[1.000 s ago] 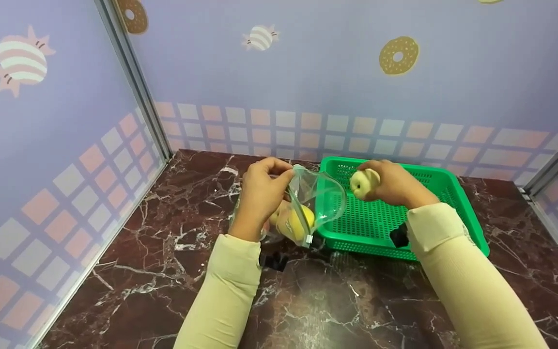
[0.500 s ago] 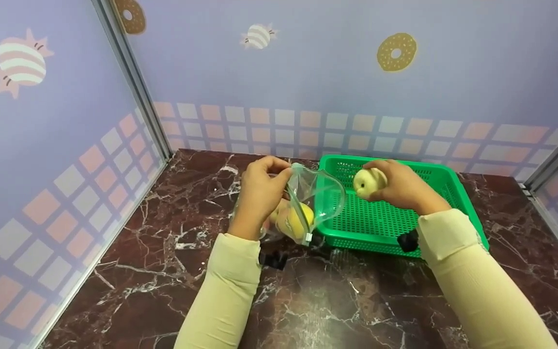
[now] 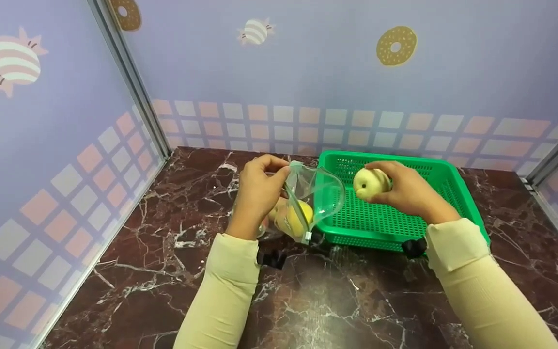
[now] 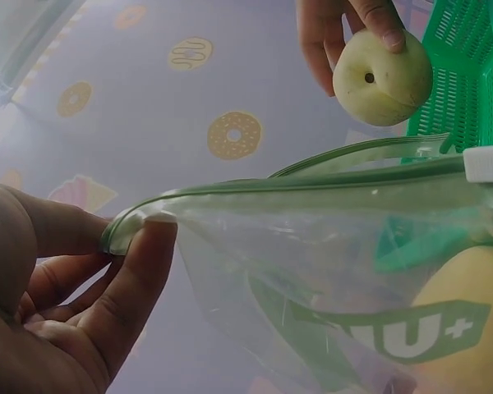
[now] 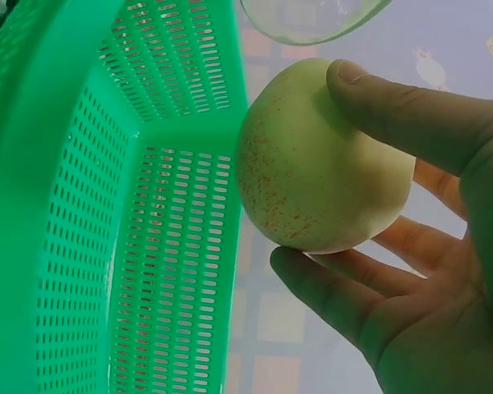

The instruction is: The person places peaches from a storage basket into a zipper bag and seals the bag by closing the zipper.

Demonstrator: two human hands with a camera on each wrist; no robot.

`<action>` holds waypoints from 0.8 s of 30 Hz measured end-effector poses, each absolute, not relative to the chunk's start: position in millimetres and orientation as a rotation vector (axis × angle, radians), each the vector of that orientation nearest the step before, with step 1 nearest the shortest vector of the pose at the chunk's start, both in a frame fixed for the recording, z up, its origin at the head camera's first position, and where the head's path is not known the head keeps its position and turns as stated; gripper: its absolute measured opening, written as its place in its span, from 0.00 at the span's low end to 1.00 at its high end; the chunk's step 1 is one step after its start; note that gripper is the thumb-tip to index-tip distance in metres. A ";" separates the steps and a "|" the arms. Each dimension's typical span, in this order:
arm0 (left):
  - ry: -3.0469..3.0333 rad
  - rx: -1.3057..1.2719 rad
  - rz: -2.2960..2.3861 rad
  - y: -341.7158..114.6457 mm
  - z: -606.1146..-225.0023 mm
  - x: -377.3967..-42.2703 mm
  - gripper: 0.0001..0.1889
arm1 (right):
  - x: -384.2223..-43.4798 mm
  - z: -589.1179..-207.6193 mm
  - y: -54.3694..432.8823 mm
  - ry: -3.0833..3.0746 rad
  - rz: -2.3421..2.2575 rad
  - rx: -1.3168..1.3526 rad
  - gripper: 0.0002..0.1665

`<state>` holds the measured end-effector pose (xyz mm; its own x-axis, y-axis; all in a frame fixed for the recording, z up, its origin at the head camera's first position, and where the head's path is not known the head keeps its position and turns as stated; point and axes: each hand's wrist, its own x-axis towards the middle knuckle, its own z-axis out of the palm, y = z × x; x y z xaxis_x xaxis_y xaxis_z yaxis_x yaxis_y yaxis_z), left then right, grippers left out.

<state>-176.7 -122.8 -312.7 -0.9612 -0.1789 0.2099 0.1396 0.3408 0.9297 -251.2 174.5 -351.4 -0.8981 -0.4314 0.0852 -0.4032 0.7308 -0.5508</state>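
My left hand (image 3: 258, 196) pinches the green zip edge of a clear zip bag (image 3: 327, 191) between thumb and fingers. The bag's mouth gapes toward the right; a white slider (image 4: 487, 164) sits on the zip. Inside the bag are a yellow fruit (image 3: 300, 218) and other fruit partly hidden by the hand. My right hand (image 3: 407, 191) holds a pale yellow-green peach (image 3: 368, 184) above the basket, with its dimpled end toward the bag. In the right wrist view, red speckles show on the peach (image 5: 312, 164), and the thumb presses its upper side.
A green perforated basket (image 3: 402, 244) stands on the dark red marbled table (image 3: 162, 291), below the right hand and right of the bag. Patterned wall panels (image 3: 308, 58) enclose the back and sides.
My right hand has drawn slightly right with the peach, and its fingers have shifted on it so more of the peach shows. The left hand stays at the bag's edge.
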 end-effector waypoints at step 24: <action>-2.278 0.014 -1.801 -121.8 -315.1 -175.9 0.05 | -230.4 -366.7 174.9 2.808 -1.174 -0.854 0.42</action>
<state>-175.9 -121.8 -315.1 -0.9719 -0.1535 0.1784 0.1382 0.2413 0.9605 -230.4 174.9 -366.7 -0.8537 -0.4727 0.2183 -0.4874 0.5780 -0.6544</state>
